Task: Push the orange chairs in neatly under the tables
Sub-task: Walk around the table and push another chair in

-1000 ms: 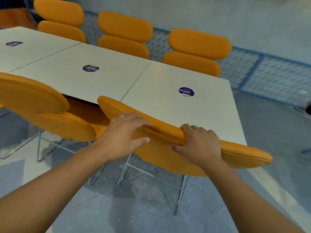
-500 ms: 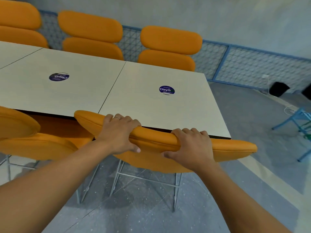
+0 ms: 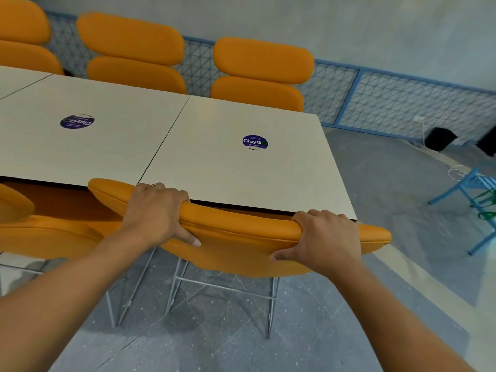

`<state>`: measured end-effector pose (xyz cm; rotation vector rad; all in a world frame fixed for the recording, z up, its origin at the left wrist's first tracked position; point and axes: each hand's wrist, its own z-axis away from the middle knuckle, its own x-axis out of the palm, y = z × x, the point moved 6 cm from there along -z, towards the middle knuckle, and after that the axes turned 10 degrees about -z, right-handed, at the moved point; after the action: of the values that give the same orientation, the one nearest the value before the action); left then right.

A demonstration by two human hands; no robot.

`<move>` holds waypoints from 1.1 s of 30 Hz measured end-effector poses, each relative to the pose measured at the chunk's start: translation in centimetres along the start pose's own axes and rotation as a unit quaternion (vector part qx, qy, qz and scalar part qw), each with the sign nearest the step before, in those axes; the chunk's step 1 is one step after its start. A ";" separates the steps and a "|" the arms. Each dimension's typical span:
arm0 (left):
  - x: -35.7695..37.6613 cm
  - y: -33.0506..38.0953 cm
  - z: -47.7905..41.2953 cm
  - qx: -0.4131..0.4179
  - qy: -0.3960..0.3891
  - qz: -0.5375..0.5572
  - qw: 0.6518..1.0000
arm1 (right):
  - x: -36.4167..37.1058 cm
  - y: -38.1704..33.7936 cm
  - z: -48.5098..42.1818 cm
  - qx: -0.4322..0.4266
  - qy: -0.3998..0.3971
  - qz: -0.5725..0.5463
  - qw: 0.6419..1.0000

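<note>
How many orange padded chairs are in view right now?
5 orange padded chairs. Three behind the cream tables: left, middle, right. Near side: one gripped by left hand and right hand, another at its left. More may be off-frame.

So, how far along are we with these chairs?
Done: the far-side chairs look tucked against the tables. In hand: left hand and right hand grip the backrest of the near end chair, about at the table edge, nearly in. Left: possibly the neighbouring chair, partly out of view.
</note>
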<state>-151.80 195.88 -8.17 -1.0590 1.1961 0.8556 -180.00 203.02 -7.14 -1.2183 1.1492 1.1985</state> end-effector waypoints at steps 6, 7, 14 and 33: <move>-0.6 2.6 0.5 -0.022 -0.002 0.003 1.000 | -0.5 2.6 -0.2 -0.009 -0.006 0.006 1.000; -0.8 3.5 0.7 -0.027 0.001 0.001 1.000 | -0.7 3.3 -0.2 -0.007 -0.012 0.012 1.000; -1.6 8.3 2.1 -0.047 0.000 -0.008 0.999 | -1.2 7.6 0.4 0.026 -0.016 0.021 0.999; -1.2 6.7 1.9 -0.049 0.006 0.005 0.999 | -0.9 6.5 0.6 -0.018 0.007 -0.005 1.000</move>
<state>-157.71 199.69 -8.12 -1.1399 1.1794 0.9255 -186.55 203.55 -6.56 -1.2597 1.1348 1.2084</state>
